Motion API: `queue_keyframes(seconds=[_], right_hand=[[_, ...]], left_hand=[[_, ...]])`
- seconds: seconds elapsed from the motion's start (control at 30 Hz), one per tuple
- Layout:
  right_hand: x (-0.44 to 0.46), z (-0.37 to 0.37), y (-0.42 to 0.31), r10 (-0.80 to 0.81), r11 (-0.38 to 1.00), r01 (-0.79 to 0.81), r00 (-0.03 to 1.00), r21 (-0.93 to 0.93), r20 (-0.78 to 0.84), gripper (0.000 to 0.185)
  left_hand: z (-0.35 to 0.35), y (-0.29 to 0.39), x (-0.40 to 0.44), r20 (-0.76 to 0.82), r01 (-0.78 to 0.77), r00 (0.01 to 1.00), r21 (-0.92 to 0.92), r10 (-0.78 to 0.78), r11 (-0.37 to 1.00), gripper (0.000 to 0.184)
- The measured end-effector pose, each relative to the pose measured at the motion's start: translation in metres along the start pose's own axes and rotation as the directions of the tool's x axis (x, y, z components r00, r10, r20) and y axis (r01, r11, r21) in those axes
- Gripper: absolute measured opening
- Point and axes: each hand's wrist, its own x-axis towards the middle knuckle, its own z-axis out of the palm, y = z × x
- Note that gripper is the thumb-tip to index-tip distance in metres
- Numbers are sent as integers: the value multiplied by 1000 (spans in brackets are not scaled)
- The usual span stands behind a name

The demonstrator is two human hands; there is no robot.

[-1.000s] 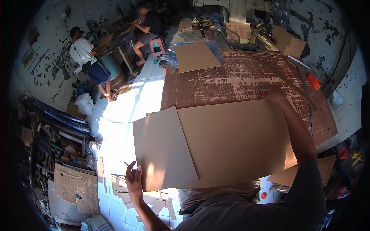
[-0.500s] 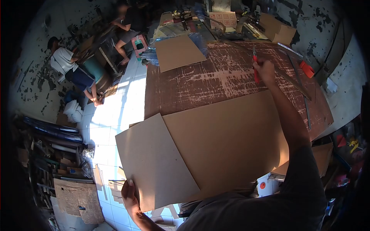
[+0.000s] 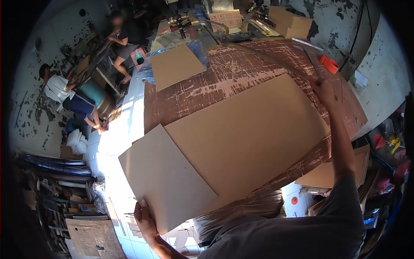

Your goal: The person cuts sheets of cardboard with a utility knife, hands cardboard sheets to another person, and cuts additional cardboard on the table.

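Observation:
My left hand (image 3: pixel 145 218) grips the lower left edge of a greyish cardboard sheet (image 3: pixel 166 181), thumb on top. That sheet overlaps the left end of a larger brown cardboard sheet (image 3: pixel 250 134), which lies on the scratched brown tabletop. My right hand (image 3: pixel 324 91) is closed at the table's right side, over a long thin metal strip (image 3: pixel 311 59) and beside the end of a wooden strip (image 3: pixel 267 57). A small reddish bit shows at its fingertips; the red cutter knife seen earlier is mostly hidden in the hand.
A smaller cardboard piece (image 3: pixel 177 67) lies on blue plastic film at the far left of the table. An orange-red tape roll (image 3: pixel 329 64) sits at the right. Cardboard boxes (image 3: pixel 290 22) stand at the back. Two people (image 3: pixel 64 88) work at the left wall.
My right hand has moved right and toward me, from above the tabletop to the metal strip. The brown sheet's right end lies flatter and farther onto the table. The view has shifted.

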Motion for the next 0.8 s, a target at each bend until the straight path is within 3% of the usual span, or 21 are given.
queue_keyframes(seconds=[0.13, 0.2, 0.27, 0.37, 0.57, 0.67, 0.73, 0.8], right_hand=[[-34, -12, 48, 14, 996, -18, 999, -92, -41, 37], [-44, -11, 59, 60, 993, -61, 998, -106, -13, 36], [-51, -12, 65, 106, 987, -105, 994, -122, 4, 35], [-54, -8, 72, 118, 973, -124, 992, -192, -46, 33], [-59, -5, 67, 3, 984, -29, 989, -174, -145, 35], [-61, -6, 61, 31, 992, -41, 995, -118, -91, 35], [-62, 1, 54, 1, 998, 3, 998, 62, -57, 35], [-70, 4, 38, -42, 999, 43, 998, 23, -49, 35]], left_hand=[[24, 18, -1, 88, 13, 996, 0, -13, 1000, 28], [27, 18, 2, 233, 0, 972, 147, -35, 989, 26], [36, 17, 3, 235, 3, 970, 232, -59, 973, 27], [45, 7, 8, 225, -200, 968, 429, 111, 881, 33], [53, 1, 5, 153, -242, 970, 484, 190, 841, 34], [53, -1, 8, 136, -292, 956, 511, 260, 809, 39], [54, 2, 9, 134, -286, 958, 523, 254, 803, 40], [51, 4, 13, 103, -258, 965, 548, 242, 796, 40]])
